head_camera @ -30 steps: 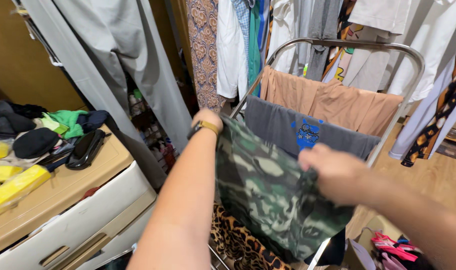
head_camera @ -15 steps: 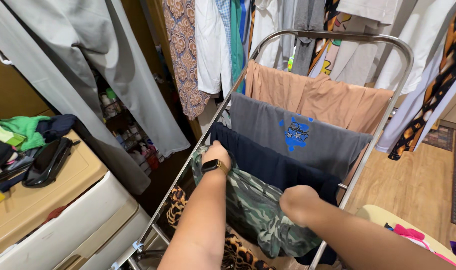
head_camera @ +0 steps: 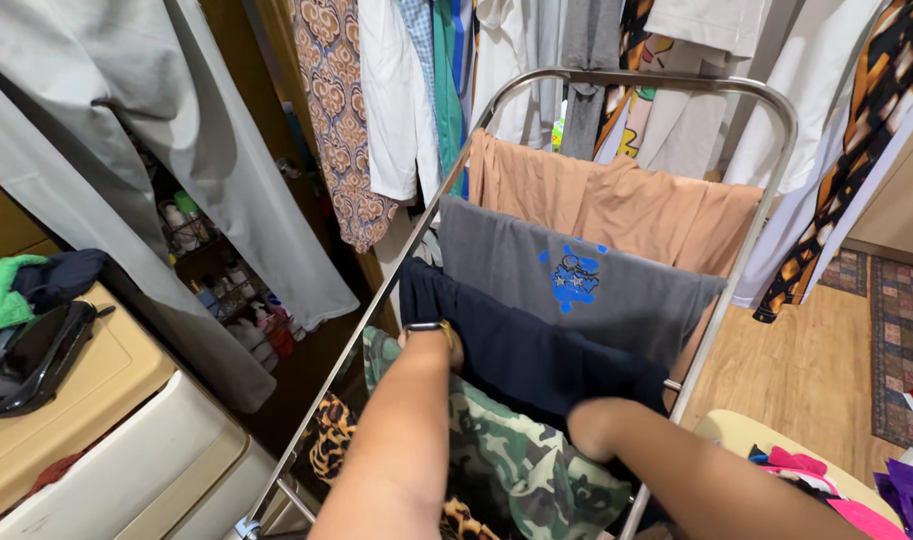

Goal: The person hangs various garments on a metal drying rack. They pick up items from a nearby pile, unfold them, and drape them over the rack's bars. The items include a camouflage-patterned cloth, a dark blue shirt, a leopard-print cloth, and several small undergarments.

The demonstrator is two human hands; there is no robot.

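Now I have both hands, left hand and right hand, gripping the camouflage garment draped over the drying rack below the navy cloth, so smoothing its edges flat seems next.

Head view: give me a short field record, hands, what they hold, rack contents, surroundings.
left hand: on the camouflage cloth at the left rail, watch on wrist
right hand: gripping the same cloth near the right rail
fingers: hidden in the fabric
drying rack: metal, tilted
rack, top down: tan cloth, grey shirt, navy cloth, camouflage cloth, leopard-print cloth
behind: hanging clothes
left: drawer cabinet
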